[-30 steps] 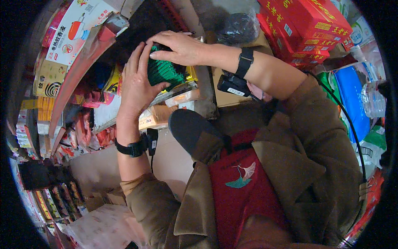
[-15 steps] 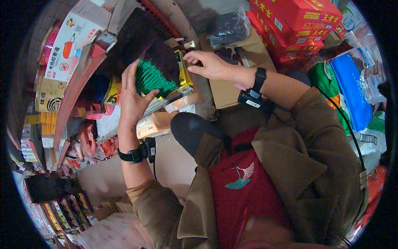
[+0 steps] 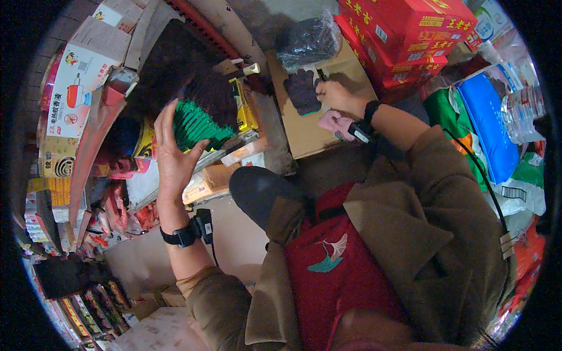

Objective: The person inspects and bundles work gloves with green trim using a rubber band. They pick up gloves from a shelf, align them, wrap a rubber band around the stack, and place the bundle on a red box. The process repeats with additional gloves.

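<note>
On the crowded shelf (image 3: 117, 117), the left hand (image 3: 172, 158) presses open fingers against a green bundle (image 3: 196, 126), while the right hand (image 3: 333, 96), fingers curled, reaches dark gloves (image 3: 301, 90) lying ungrasped on a cardboard box (image 3: 310, 128).

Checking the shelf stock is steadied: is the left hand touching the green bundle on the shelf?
Touching. The head view shows the left hand pressed flat against the green bundle, its fingertips overlapping the bundle's edge with no gap between them.

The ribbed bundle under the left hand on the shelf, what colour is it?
Green ribbed bundle, under the left hand; the head view shows it best.
</note>
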Action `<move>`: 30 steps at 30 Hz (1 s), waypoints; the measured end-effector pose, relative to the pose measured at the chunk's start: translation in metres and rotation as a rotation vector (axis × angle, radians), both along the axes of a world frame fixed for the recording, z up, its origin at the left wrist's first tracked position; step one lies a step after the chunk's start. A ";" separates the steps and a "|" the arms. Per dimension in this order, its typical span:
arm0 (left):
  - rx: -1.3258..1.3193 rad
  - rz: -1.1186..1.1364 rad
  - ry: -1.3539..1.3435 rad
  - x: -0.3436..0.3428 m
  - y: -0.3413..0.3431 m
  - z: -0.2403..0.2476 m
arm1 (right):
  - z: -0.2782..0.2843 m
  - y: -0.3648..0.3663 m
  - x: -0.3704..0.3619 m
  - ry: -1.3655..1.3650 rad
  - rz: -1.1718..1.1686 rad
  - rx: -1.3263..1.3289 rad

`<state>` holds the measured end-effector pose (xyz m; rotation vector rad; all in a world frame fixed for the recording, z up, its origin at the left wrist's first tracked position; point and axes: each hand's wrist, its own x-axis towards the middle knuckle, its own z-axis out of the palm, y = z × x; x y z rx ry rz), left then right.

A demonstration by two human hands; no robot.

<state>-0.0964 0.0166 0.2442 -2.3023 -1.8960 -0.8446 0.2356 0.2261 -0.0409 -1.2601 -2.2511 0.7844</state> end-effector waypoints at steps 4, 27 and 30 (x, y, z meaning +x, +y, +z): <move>-0.008 0.009 0.022 0.000 0.001 0.000 | -0.028 -0.027 -0.003 0.145 -0.108 -0.400; -0.020 0.029 -0.028 0.009 0.006 0.012 | 0.117 -0.017 0.000 0.510 0.110 -0.367; 0.050 0.045 0.037 0.015 0.009 0.018 | 0.147 -0.026 0.011 0.575 0.216 -0.460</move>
